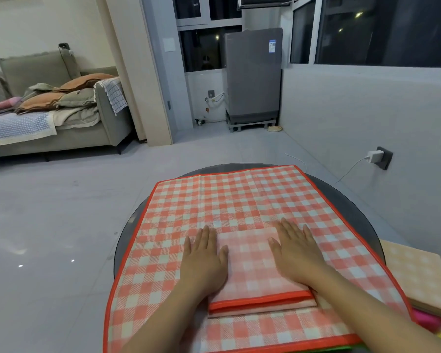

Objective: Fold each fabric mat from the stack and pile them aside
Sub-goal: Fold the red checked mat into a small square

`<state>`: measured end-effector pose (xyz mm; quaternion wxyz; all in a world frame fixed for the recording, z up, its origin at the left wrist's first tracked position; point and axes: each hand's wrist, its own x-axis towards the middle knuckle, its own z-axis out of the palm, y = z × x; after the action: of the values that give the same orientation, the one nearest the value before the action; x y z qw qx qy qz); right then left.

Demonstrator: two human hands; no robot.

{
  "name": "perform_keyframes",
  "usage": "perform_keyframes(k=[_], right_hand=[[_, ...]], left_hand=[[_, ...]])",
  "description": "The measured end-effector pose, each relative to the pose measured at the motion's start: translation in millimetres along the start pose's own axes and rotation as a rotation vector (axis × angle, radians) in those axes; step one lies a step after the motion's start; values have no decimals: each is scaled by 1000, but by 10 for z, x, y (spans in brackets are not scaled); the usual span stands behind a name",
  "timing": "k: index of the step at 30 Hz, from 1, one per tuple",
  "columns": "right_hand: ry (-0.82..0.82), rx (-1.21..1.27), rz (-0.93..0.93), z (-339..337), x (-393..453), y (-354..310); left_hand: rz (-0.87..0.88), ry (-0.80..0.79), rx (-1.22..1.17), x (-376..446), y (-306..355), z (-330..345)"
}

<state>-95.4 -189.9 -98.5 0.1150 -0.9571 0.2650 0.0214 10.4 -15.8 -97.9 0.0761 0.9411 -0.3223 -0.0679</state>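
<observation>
Both my hands lie flat, fingers straight, gripping nothing: my left hand (204, 259) presses the left side of the folded mat (255, 271) and my right hand (297, 253) presses its right side. The folded mat sits near the front edge of the round dark tabletop (351, 200), on top of the spread mat (239, 200), which covers most of the tabletop and hangs a little past its front rim; coloured edges peeking out at the front right suggest more mats lie beneath it. A pale orange folded pile (415, 273) rests just beside the right edge of the tabletop, on what I cannot tell. I judge this checked fabric to be light and thin, soft enough to fold yet with a slight papery stiffness, since the creases show as straight lines and the layers lie flat under my palms. The orange binding along the edges looks firmer than the weave, so I would take hold there, pinching the bound front edge near both corners. The surface looks smooth, so the folded packet may slide on the mat below if I push sideways, and the layers may spring open when I let up.
</observation>
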Motion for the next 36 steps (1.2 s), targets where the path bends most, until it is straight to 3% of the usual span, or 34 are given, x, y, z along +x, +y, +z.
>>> perform_keyframes(k=[5, 9, 13, 18, 22, 25, 36], right_hand=[[-4, 22, 10, -17, 19, 61], [101, 129, -2, -80, 70, 28], [181, 196, 7, -218, 189, 3], [99, 235, 13, -269, 320, 24], [44, 520, 25, -316, 306, 65], [58, 578, 22, -370, 252, 110], [300, 731, 5, -1029, -343, 408]], left_hand=[[-21, -2, -39, 15, 5, -41], [-9, 99, -82, 114, -36, -195], [-32, 74, -138, 279, -74, -280], [-66, 21, -385, 380, -82, -329], [-116, 4, -527, 384, -94, -374], [-134, 16, -729, 328, -88, -474], [41, 173, -897, -61, 449, -1041]])
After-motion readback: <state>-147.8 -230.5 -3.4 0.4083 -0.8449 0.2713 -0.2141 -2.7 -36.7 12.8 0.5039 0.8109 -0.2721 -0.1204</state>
